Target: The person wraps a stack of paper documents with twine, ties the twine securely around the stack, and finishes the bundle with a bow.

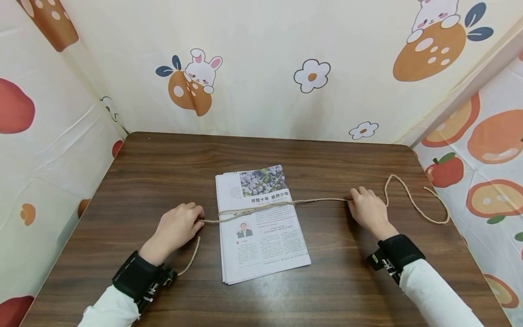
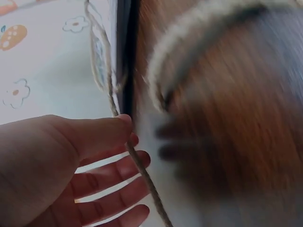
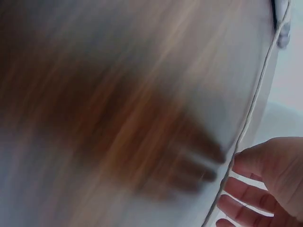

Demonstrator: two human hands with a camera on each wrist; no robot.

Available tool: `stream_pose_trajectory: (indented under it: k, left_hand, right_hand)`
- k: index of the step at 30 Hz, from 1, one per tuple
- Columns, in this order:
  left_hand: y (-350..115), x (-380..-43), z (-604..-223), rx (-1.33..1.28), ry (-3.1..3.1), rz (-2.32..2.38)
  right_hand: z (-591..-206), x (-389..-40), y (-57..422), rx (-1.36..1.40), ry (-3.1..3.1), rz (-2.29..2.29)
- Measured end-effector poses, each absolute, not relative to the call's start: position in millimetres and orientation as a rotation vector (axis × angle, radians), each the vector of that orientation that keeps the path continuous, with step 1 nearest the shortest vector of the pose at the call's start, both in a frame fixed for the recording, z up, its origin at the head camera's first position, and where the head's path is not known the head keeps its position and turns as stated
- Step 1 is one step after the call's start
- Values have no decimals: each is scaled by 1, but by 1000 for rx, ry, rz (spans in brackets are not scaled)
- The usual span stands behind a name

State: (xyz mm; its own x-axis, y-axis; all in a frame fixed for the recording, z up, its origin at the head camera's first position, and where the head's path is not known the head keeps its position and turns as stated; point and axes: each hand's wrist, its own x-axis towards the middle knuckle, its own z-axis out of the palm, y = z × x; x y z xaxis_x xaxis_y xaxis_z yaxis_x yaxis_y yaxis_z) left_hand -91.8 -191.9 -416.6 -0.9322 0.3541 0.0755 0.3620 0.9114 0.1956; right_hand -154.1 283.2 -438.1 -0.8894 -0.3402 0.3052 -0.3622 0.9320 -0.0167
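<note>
A folded stack of newspapers (image 1: 269, 250) lies on the table, a flower photo at its top. Across its upper half runs a thin beige rope (image 1: 318, 200), looking crossed or doubled over the paper. Left of the stack, my left hand (image 1: 177, 227) pinches the rope between thumb and index finger, and a short tail hangs toward the wrist. To the right, my right hand (image 1: 369, 210) pinches the other side of the rope, its thumb (image 3: 251, 158) against the strand in the right wrist view. In the left wrist view the other fingers (image 2: 113, 182) spread loosely beside the rope.
The brown wooden table (image 1: 163, 159) backs onto a pale curtain (image 1: 261, 104) with printed rabbits and flowers. Beyond the right hand, a long loose rope end curls near the table's right edge. Both wrists wear black bands (image 1: 136, 277).
</note>
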Motion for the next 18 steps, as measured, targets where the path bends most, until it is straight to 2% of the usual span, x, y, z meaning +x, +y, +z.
stream_pose_trajectory:
  k: [11,18]
  left_hand:
    - [-158,-86,-418,-617,-3041,-229]
    - [-150,-86,-419,-556,-3064,-209]
  right_hand:
    - [-440,-159,218,955,-2697,176]
    - [-439,-159,198,1015,-2738,146]
